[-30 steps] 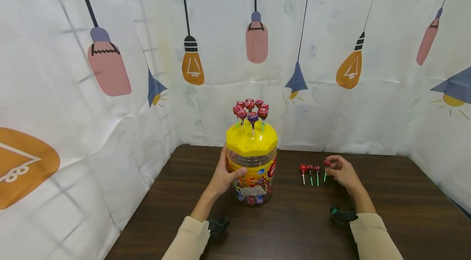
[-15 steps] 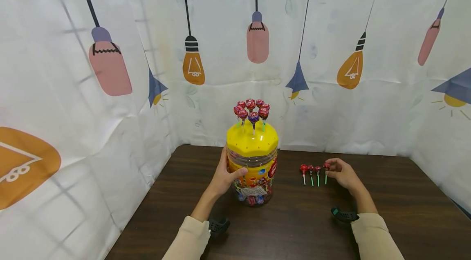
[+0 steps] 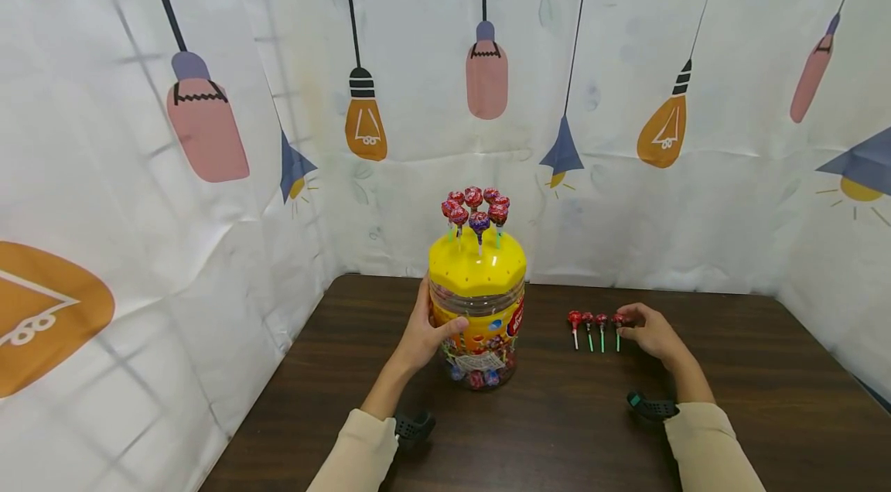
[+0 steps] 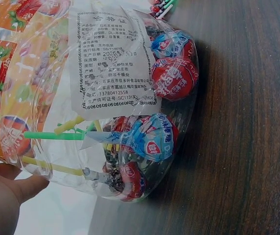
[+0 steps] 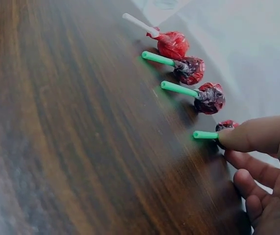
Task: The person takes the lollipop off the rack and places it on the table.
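Observation:
My left hand [image 3: 422, 333] grips the left side of a large clear plastic jar [image 3: 483, 360], its thumb across the orange label. Wrapped lollipops fill the jar's bottom, one with a blue-and-red wrapper [image 4: 153, 138]. Several more stand upright in the yellow lid [image 3: 476, 275], a purple one [image 3: 479, 223] at the front. On the table to the right, my right hand [image 3: 650, 331] pinches a red lollipop with a green stick [image 5: 206, 134] between thumb and fingers. Its candy is mostly hidden by the thumb. Beside it lie a red lollipop with a white stick [image 5: 173, 45] and two dark-red ones with green sticks [image 5: 210, 98].
The dark wooden table [image 3: 543, 430] reaches back to a white curtain [image 3: 431, 144] printed with lamps and bulbs. A black band [image 3: 414, 427] is on the left wrist and another black band [image 3: 650, 405] on the right.
My right hand has lowered its lollipop and drawn it slightly nearer, level with the others in the row. The left hand and the jar stay in place.

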The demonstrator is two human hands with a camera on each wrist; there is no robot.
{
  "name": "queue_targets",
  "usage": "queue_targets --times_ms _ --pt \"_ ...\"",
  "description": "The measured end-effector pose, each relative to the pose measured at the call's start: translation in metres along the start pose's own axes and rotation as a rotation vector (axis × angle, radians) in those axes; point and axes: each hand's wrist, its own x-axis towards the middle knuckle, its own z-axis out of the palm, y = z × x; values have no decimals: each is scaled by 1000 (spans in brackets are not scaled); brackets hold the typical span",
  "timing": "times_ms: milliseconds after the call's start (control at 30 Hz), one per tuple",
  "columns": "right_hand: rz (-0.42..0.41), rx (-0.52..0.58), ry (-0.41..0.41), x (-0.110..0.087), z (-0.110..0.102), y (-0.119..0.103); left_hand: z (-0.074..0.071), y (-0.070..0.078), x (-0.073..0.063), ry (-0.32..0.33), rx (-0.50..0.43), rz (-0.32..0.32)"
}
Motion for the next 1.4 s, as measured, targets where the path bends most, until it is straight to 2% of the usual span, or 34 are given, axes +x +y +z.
queue_targets --times_ms 467,667,733,833,1000,1100,1233,1400 --pt "-26 19 -7 1 0 4 0 4 -1 5 8 -5" --pt "-1 68 13 -6 -12 -12 -1 2 -2 5 5 4" --pt "-18 81 31 -9 -18 -25 -1 1 -2 2 -4 6" --pt "-86 100 76 -13 -26 -50 0 2 -2 -1 -21 5" --pt "-282 178 140 -26 -29 -101 1 1 0 -11 -21 -8" --pt "-429 252 159 -37 -22 -137 0 2 -1 -20 -17 -23" --pt "-571 299 169 -48 -2 -179 -2 3 -2 -25 -12 -40" --pt "-624 323 147 -51 27 -213 -5 3 -3 -26 0 -63"
